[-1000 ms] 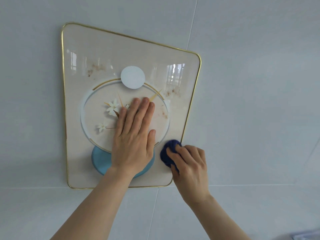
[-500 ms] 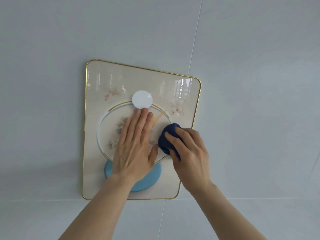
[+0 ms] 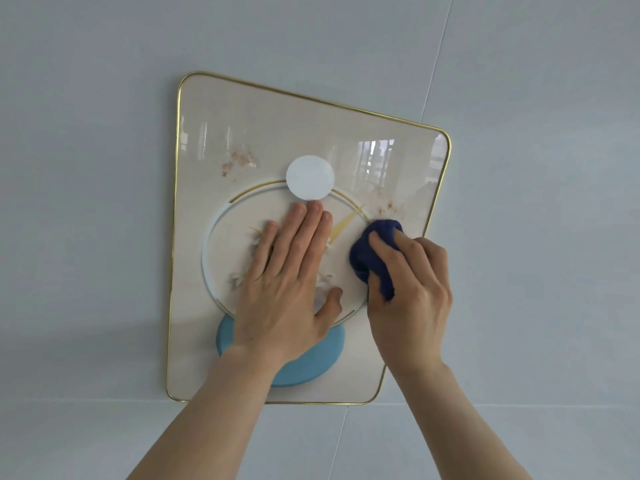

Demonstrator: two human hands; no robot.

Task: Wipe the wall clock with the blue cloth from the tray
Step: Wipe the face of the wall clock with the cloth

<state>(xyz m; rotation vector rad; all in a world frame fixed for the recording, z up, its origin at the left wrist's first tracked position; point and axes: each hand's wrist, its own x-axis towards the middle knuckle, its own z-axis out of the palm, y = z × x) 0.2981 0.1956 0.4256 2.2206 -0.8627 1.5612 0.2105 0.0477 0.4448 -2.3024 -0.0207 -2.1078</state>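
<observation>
The wall clock (image 3: 242,140) is a cream rectangular panel with a gold rim, a round dial, a white disc above the dial and a light blue disc below. It hangs on a pale tiled wall. My left hand (image 3: 289,282) lies flat, fingers spread, on the middle of the dial and covers most of the flower print. My right hand (image 3: 412,296) grips the bunched dark blue cloth (image 3: 375,252) and presses it on the dial's right edge, just beside the gold clock hand (image 3: 346,223). The tray is out of view.
Pale grey wall tiles (image 3: 536,202) surround the clock, with grout lines running up at the right and across just below the clock's bottom edge. Window reflections show on the clock's glossy upper right.
My right hand has carried the cloth from the clock's lower right corner up to the dial's right edge. My left hand stayed flat on the dial. The camera view shifted.
</observation>
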